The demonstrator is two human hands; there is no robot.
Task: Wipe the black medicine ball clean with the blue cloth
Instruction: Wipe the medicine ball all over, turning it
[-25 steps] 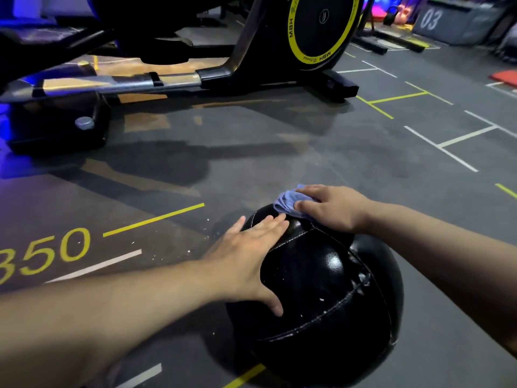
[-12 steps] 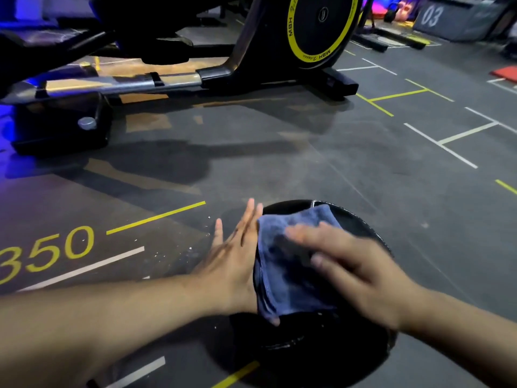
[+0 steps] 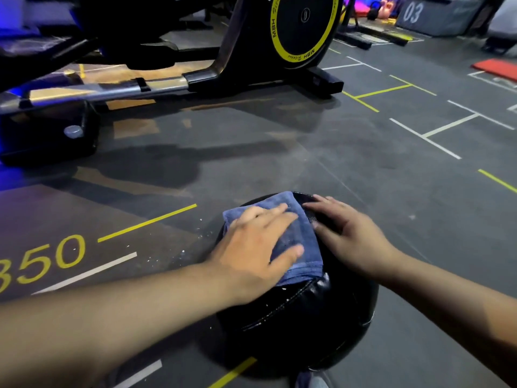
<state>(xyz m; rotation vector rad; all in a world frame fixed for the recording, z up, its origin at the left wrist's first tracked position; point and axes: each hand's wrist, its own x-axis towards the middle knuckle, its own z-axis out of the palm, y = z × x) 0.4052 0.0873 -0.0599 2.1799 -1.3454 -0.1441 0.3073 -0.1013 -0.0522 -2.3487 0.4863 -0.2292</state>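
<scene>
The black medicine ball (image 3: pixel 302 326) sits on the gym floor just in front of me, with white specks along its stitched seam. A blue cloth (image 3: pixel 300 242) lies spread over the ball's top. My left hand (image 3: pixel 257 247) rests flat on the cloth with its fingers straight, pressing it onto the ball. My right hand (image 3: pixel 349 236) lies on the ball's right upper side beside the cloth, fingers straight and touching the black surface.
An exercise machine (image 3: pixel 302 26) with a yellow-ringed flywheel and a long rail stands across the floor behind the ball. White and yellow floor lines and a yellow "350" (image 3: pixel 42 261) mark the grey floor. A grey box marked 03 (image 3: pixel 436 15) and a red mat (image 3: pixel 498 68) lie far right.
The cloth has passed from under my right hand to under my left hand. My right hand has moved off the cloth onto the ball's right side. The cloth has shifted left.
</scene>
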